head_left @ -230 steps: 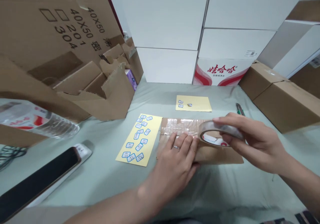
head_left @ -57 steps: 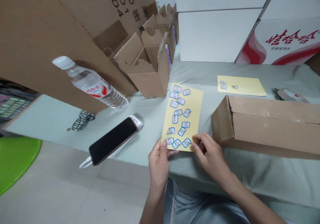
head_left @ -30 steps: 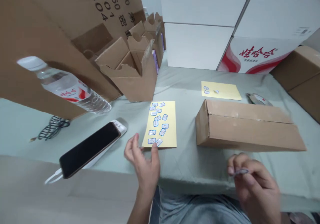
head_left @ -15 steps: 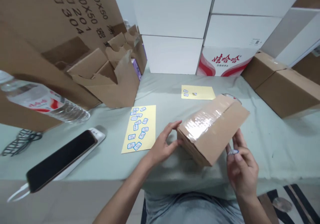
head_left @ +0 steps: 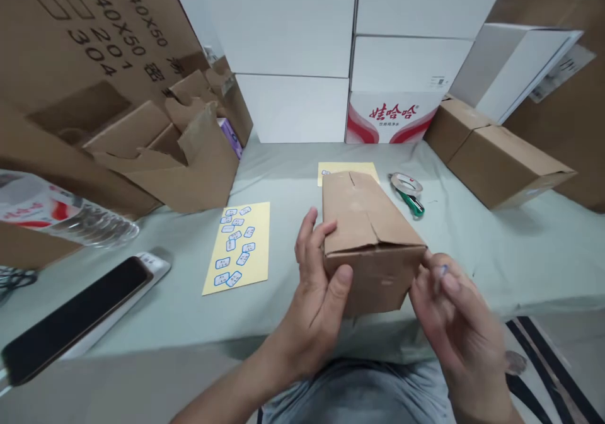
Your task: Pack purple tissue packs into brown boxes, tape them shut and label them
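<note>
A brown cardboard box [head_left: 378, 279] is tilted up at the table's front edge, one end facing me. My left hand [head_left: 314, 298] grips its left side, thumb on the near end and fingers along the side. At the box's right near corner is my right hand [head_left: 466, 329], its thumb and finger pinching a small blue-edged sticker [head_left: 440, 275], blurred and seen almost edge-on. Left of the box lies a yellow sheet [head_left: 261, 222] with several blue-edged stickers. Behind the box, a second yellow sheet [head_left: 362, 167] is partly hidden.
A tape roll [head_left: 407, 183] and a green utility knife [head_left: 413, 205] lie right of the box. On the left are a phone [head_left: 80, 310], a water bottle [head_left: 70, 213] and an open carton [head_left: 189, 178]. White boxes [head_left: 293, 109] line the back; a closed carton [head_left: 505, 166] stands right.
The box has been turned so its end faces me, and the shiny taped face is out of sight. My left hand has shifted to a fuller grip. The tape and knife now show; the view has swung right.
</note>
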{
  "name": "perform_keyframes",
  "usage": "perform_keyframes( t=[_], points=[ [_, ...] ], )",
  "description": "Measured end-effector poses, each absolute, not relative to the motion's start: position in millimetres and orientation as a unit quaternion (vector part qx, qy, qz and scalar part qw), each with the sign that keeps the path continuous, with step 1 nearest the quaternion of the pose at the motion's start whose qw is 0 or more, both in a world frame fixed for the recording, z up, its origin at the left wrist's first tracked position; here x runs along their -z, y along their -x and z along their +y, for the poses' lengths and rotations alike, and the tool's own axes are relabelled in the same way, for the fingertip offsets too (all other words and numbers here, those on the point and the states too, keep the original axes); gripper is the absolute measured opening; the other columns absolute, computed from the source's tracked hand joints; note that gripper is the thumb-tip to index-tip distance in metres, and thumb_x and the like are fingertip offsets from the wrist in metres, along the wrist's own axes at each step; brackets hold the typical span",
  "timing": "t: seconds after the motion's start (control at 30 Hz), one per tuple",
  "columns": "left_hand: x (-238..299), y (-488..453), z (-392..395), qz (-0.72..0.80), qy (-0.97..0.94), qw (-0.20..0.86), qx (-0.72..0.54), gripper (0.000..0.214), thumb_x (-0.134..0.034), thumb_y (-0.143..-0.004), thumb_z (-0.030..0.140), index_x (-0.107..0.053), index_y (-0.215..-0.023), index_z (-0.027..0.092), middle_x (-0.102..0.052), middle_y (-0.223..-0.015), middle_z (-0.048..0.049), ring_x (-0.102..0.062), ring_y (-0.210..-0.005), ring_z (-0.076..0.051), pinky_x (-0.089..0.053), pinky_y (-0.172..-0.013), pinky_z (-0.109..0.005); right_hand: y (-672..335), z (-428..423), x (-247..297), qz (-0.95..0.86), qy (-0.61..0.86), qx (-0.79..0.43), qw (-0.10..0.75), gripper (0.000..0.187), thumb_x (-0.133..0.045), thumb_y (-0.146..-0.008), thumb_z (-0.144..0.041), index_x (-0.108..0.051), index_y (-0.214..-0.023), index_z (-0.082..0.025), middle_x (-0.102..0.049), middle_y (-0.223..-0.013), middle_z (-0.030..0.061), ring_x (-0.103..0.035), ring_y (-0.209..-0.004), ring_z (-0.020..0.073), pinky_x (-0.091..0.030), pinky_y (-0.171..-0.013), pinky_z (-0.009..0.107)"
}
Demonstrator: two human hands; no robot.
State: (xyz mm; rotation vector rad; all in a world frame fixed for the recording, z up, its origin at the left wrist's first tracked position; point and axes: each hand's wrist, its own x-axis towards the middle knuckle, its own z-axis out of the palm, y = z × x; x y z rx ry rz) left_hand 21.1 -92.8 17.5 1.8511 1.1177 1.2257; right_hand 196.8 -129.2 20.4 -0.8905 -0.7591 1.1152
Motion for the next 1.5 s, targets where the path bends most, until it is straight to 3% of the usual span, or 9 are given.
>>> perform_keyframes(
  t=[0.13,0.23,0.43,0.73,1.0,1.23,1.3,1.37,1.5],
  points=[
    [-17.5,-33.3,-71.8,0.37,-0.681,0.281,-0.566,0.02,-0.042,-0.1,0.032,-0.046,-0.119,0.027,-0.037,-0.151,-0.0086,-0.021,-0.148,-0.024,-0.019,-0.119,-0.052,-177.7,-116.9,-18.2,-0.434,0.462,-0.338,0.696,0.015,-0.073,-0.079,-0.029,-0.065,-0.069,-0.022,-0.058,-0.14,0.0083,-0.049,-0.133,0.0298,-0.039,-0.106,0.047],
    [-13.3,-42.6,-63.7,0.352,-0.65,0.317,-0.594,0.018,-0.04,-0.1,0.028,-0.047,-0.117,0.026,-0.041,-0.147,-0.0087,-0.032,-0.142,-0.021,-0.024,-0.118,-0.047,-165.5,-110.4,-10.3,-0.486,0.489,-0.202,0.695,0.01,-0.071,-0.082,-0.022,-0.066,-0.073,-0.021,-0.041,-0.154,0.0093,-0.038,-0.142,0.0276,-0.033,-0.111,0.045],
    [-12.2,-44.8,-64.8,0.347,-0.643,0.346,-0.589,0.018,-0.041,-0.1,0.028,-0.045,-0.117,0.025,-0.035,-0.15,-0.0089,-0.029,-0.143,-0.019,-0.023,-0.118,-0.043,-163.1,-105.8,-5.3,-0.518,0.492,-0.168,0.679,0.01,-0.07,-0.081,-0.016,-0.065,-0.073,-0.019,-0.04,-0.154,0.0146,-0.044,-0.139,0.0254,-0.041,-0.103,0.038],
    [-14.3,-41.8,-60.8,0.37,-0.684,0.291,-0.557,0.046,-0.061,-0.078,0.012,-0.04,-0.116,0.025,-0.029,-0.152,-0.0137,-0.025,-0.147,-0.025,-0.025,-0.118,-0.049,-162.6,-100.1,0.0,-0.534,0.522,-0.124,0.653,0.011,-0.069,-0.081,-0.016,-0.063,-0.072,-0.018,-0.041,-0.153,0.0159,-0.048,-0.134,0.0268,-0.043,-0.101,0.039],
    [-14.4,-43.4,-61.3,0.38,-0.693,0.289,-0.54,0.046,-0.061,-0.077,0.009,-0.038,-0.114,0.025,-0.027,-0.153,-0.0156,-0.023,-0.148,-0.027,-0.025,-0.117,-0.052,-161.9,-92.6,6.3,-0.522,0.544,-0.082,0.652,0.016,-0.07,-0.082,-0.025,-0.057,-0.074,-0.021,-0.051,-0.142,0.015,-0.048,-0.132,0.0293,-0.043,-0.101,0.046],
    [-4.9,-37.9,-63.8,0.362,-0.702,0.3,-0.535,0.051,-0.059,-0.074,0.009,-0.037,-0.116,0.026,-0.021,-0.154,-0.0157,-0.017,-0.149,-0.031,-0.024,-0.116,-0.056,-165.7,-94.8,24.5,-0.501,0.509,-0.113,0.69,0.009,-0.059,-0.089,-0.022,-0.052,-0.095,-0.022,-0.053,-0.139,0.0146,-0.051,-0.131,0.0281,-0.048,-0.098,0.047],
    [7.5,-35.3,-69.9,0.341,-0.713,0.32,-0.522,0.048,-0.059,-0.078,0.016,-0.036,-0.119,0.026,-0.015,-0.157,-0.0156,-0.011,-0.15,-0.034,-0.022,-0.115,-0.061,-170.4,-105.7,37.8,-0.528,0.5,-0.124,0.676,0.039,-0.063,-0.086,-0.023,-0.046,-0.121,-0.024,-0.043,-0.147,0.0168,-0.042,-0.139,0.0297,-0.043,-0.105,0.052],
    [25.1,-33.4,-79.2,0.32,-0.724,0.343,-0.506,0.043,-0.056,-0.085,0.029,-0.037,-0.123,0.027,-0.006,-0.16,-0.0135,-0.003,-0.151,-0.037,-0.019,-0.115,-0.065,-174.0,-121.2,54.9,-0.565,0.513,-0.134,0.632,0.085,-0.072,-0.08,-0.025,-0.021,-0.147,-0.025,-0.029,-0.156,0.0184,-0.028,-0.146,0.0323,-0.033,-0.113,0.057],
    [58.9,-35.3,-100.3,0.305,-0.733,0.342,-0.503,0.053,-0.04,-0.094,0.052,-0.029,-0.142,0.031,0.004,-0.162,-0.009,0.013,-0.151,-0.036,-0.013,-0.116,-0.066,-168.7,-149.8,93.1,-0.581,0.584,-0.108,0.556,0.127,-0.081,-0.071,-0.034,0.014,-0.155,-0.027,-0.005,-0.163,0.0181,-0.011,-0.149,0.0412,-0.019,-0.115,0.067]
  ],
)
